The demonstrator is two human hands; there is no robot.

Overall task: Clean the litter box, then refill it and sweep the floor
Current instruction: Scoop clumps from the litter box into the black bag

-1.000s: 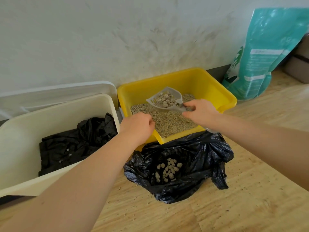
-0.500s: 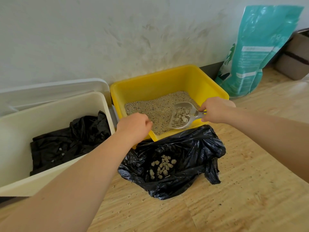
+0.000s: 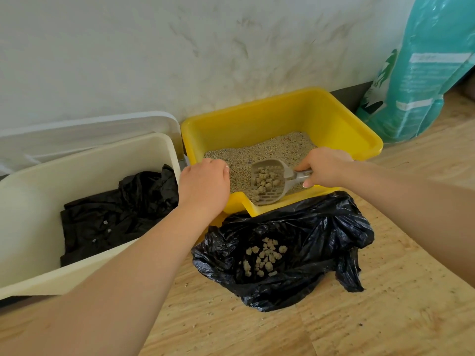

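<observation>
There was one yellow litter box [image 3: 280, 116]; one grey slotted scoop [image 3: 268, 182]; two black plastic bags, one open on the floor [image 3: 321, 227], one lining the bin [image 3: 115, 214]; one cream bin [image 3: 84, 155]; one teal litter sack [image 3: 424, 68]; two hands, left [image 3: 204, 187] and right [image 3: 325, 167]; clumps too many to count.

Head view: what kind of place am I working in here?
Most likely a home's cat corner, on the floor against a wall: a yellow litter box holding litter, a teal litter bag leaning on the wall, and a lined cream bin on wood-look flooring.
</observation>
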